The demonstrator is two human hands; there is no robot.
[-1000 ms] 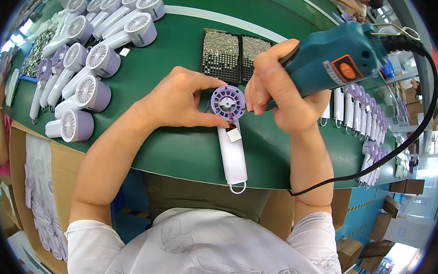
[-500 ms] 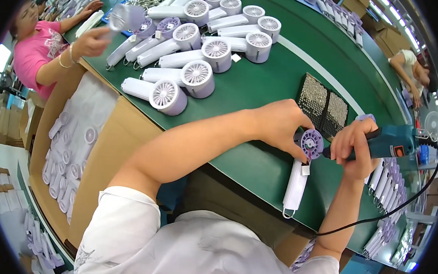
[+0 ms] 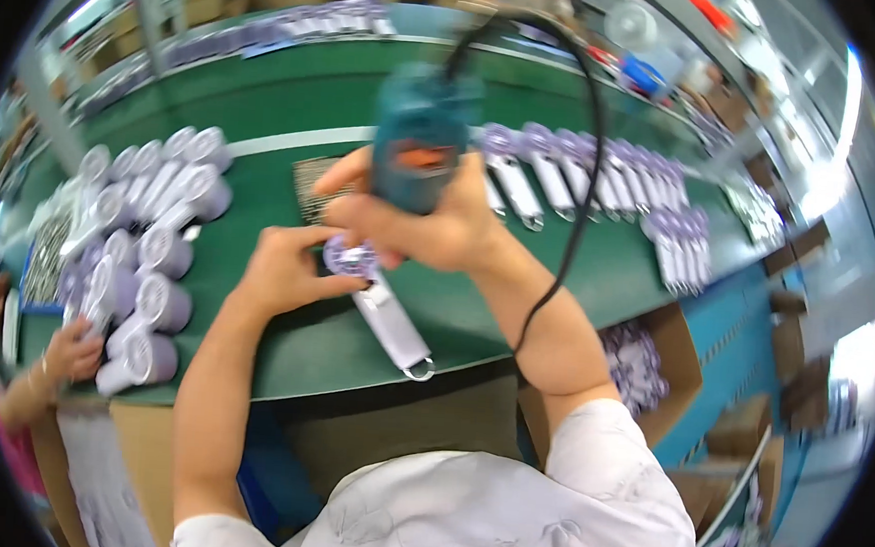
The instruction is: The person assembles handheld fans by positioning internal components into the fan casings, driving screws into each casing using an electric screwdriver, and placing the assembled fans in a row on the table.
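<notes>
Head view: left grip [image 3: 283,267] pinches fan [image 3: 350,257], right grip [image 3: 438,225] clasps driver [image 3: 421,137], and carton [image 3: 690,367] holds purple parts [image 3: 635,371].

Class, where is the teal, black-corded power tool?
In the head view, the teal power tool is at upper centre, in the right hand, above and right of the round purple fan head.

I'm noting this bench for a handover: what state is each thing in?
Handheld fan: lying on the green table, head end pinched by the left hand
Green power tool: gripped by the right hand above the fan head; running or not, cannot tell
Black cord: slack, looping past the right forearm
Fans at left: clustered together
Fans at right: laid in rows
Cardboard box: open, holding purple parts
</notes>
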